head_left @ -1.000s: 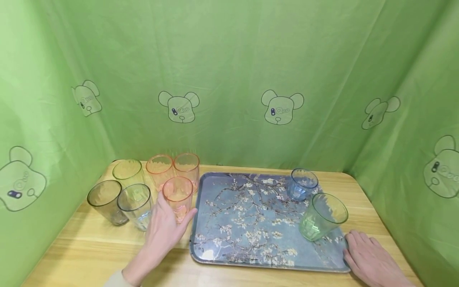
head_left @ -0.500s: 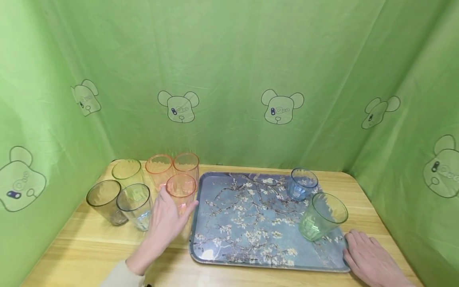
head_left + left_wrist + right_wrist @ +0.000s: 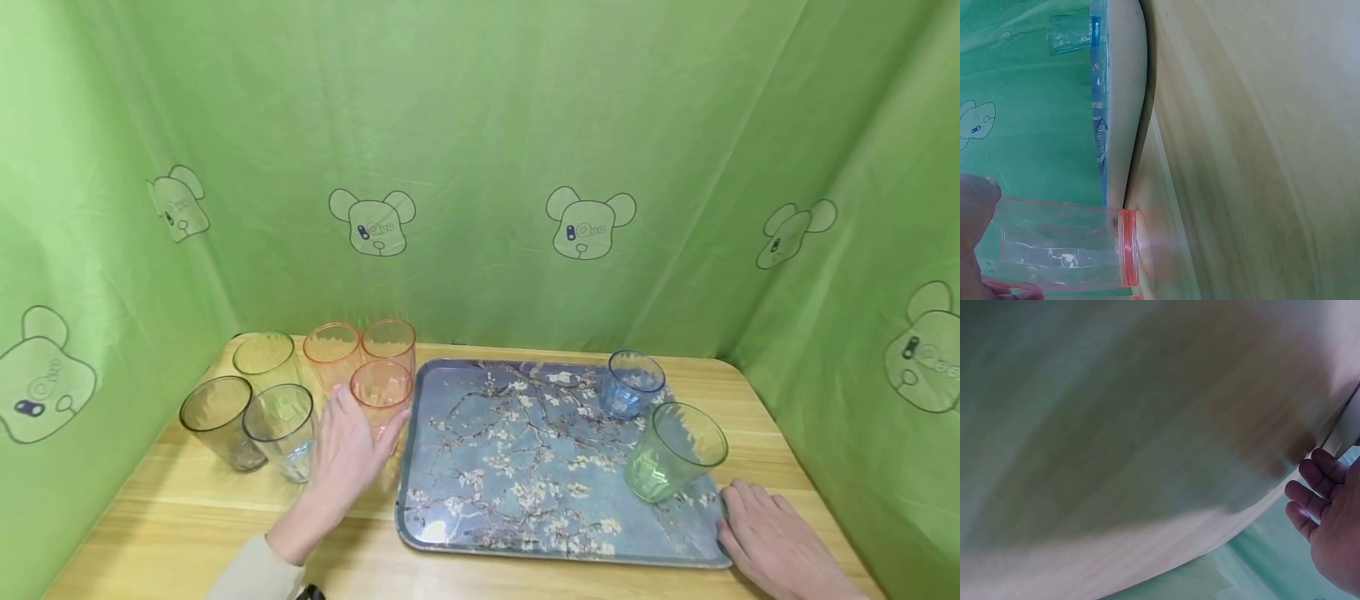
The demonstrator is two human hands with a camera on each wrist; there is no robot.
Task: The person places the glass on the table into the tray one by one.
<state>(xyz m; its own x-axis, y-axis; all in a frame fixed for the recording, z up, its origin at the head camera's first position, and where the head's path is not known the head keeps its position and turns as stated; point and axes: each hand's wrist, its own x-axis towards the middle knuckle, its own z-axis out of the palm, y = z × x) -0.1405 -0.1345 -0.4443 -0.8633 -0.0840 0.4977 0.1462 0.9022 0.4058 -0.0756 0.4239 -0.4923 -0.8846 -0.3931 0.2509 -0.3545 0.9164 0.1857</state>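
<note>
In the head view my left hand (image 3: 347, 446) holds a pink-orange tumbler (image 3: 382, 388), fingers on its left side and thumb on its right. The left wrist view shows this tumbler (image 3: 1060, 247) upright, its base at or very near the table. Just behind it stand two more pink-orange tumblers (image 3: 332, 350). My right hand (image 3: 772, 537) rests at the lower right corner of a blue flower-patterned tray (image 3: 480, 517), its fingers against the rim. In the right wrist view, the fingers of that hand (image 3: 1335, 519) are loosely bent.
On the tray's right part stand a green tumbler (image 3: 667, 462) and a smaller blue glass (image 3: 628, 392). Left of my left hand are a grey tumbler (image 3: 225, 425), a clear tumbler (image 3: 285, 433) and a yellow-green tumbler (image 3: 266, 362). Green cloth (image 3: 480, 167) encloses the table.
My left hand has moved the pink-orange tumbler a little back and to the right, closer to the other two. My right hand and the tray look unchanged.
</note>
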